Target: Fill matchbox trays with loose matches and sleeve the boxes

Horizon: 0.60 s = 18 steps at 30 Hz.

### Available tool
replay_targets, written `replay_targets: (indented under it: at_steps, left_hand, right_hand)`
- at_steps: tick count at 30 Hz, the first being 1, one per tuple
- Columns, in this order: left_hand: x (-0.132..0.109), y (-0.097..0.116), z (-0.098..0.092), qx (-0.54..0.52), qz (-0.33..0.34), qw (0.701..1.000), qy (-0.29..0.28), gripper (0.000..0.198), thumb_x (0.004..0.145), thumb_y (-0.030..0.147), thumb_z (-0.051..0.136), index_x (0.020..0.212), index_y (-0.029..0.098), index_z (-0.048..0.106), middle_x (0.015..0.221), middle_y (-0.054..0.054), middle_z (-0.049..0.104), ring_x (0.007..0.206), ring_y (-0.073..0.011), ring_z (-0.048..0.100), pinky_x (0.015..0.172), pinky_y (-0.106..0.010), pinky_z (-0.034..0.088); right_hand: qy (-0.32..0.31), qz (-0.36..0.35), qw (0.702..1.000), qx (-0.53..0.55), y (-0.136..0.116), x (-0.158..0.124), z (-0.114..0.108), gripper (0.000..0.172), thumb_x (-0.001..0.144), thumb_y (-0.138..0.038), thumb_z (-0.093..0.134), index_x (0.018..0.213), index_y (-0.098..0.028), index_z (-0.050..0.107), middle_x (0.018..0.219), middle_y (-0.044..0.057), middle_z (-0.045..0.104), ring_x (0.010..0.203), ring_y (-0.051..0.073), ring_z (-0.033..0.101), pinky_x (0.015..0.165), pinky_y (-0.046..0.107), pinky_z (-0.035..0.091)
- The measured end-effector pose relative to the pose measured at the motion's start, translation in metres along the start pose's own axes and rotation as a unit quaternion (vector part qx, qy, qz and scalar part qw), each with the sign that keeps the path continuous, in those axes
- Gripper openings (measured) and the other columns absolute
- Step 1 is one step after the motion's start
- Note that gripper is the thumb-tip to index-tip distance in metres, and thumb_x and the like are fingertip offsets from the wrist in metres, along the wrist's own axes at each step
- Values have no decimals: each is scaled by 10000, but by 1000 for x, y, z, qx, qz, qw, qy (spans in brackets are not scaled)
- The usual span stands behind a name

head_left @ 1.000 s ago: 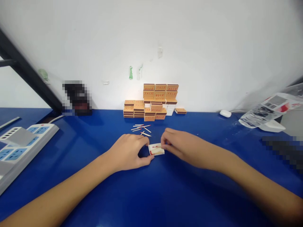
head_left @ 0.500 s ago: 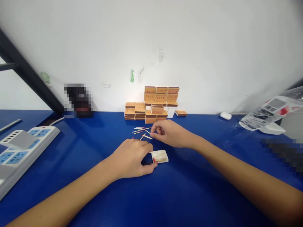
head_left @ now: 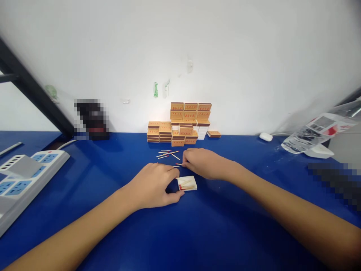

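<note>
My left hand (head_left: 158,185) grips the left end of a small white matchbox tray (head_left: 190,180) between thumb and fingers. Several red-tipped matches (head_left: 188,185) lie inside the tray, heads toward my left hand. Just behind the tray, my right hand (head_left: 201,162) is closed in a pinch on one match (head_left: 179,164), whose red head points left. Several loose matches (head_left: 166,153) are scattered on the blue table beyond my hands. Another match lies close by my left fingers, partly hidden by them.
Stacked orange matchboxes (head_left: 183,128) stand against the white wall, with a single matchbox (head_left: 214,134) to their right. A white power strip (head_left: 36,177) lies at left. To the right are a white earbud case (head_left: 266,136) and a clear plastic bottle (head_left: 310,131) on its side.
My right hand has moved slightly down toward the tray and now pinches a match. The loose pile has shifted a little. My left hand still holds the tray.
</note>
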<state>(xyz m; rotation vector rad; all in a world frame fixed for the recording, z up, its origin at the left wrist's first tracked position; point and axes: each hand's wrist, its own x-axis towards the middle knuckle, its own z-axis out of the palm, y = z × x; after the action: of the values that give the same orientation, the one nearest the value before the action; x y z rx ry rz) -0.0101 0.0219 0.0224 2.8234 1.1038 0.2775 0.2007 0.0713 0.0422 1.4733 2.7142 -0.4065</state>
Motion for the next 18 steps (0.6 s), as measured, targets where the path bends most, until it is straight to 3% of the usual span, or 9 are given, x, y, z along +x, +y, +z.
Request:
replay_targets:
  at_steps: [5,10,12,16,18]
  left_hand:
    - [1,-2,1,-4,-14,1000,2,270,905,469,672,964,206,693,828,-7,717,732,-233,687,635,-352,450]
    - [0,-3,0,-8,-9,1000,6,249,900,452,676,927,205,681,797,-1,698,707,-217,664,613,-340,422]
    - [0,-3,-2,-8,-7,1000,5,240,897,439,679,922,201,681,779,1,688,690,-208,651,606,-337,414]
    - [-1,-1,-5,-15,-2,1000,-6,254,901,443,679,949,194,698,791,-2,701,678,-201,647,612,-339,424]
    - [-1,1,-6,-15,2,1000,-17,260,903,448,676,927,190,697,812,-8,713,675,-200,651,616,-342,431]
  right_hand:
    - [23,-26,999,18,18,-37,-9,185,1069,-277,508,980,-185,642,1036,83,720,880,210,655,750,304,446]
    - [-8,-48,999,6,-5,-60,-4,137,1063,-241,529,999,-187,637,1023,68,702,816,198,646,702,314,419]
    - [-16,-63,998,-4,-14,-58,-2,131,1054,-208,535,983,-180,642,1012,68,696,794,190,636,687,315,405]
    - [67,-66,995,46,-14,-30,-1,101,1029,-201,583,959,-186,653,964,41,681,799,164,596,696,290,400]
    - [77,-67,993,60,-11,-11,2,17,981,-189,652,977,-185,668,953,38,679,817,165,588,705,284,394]
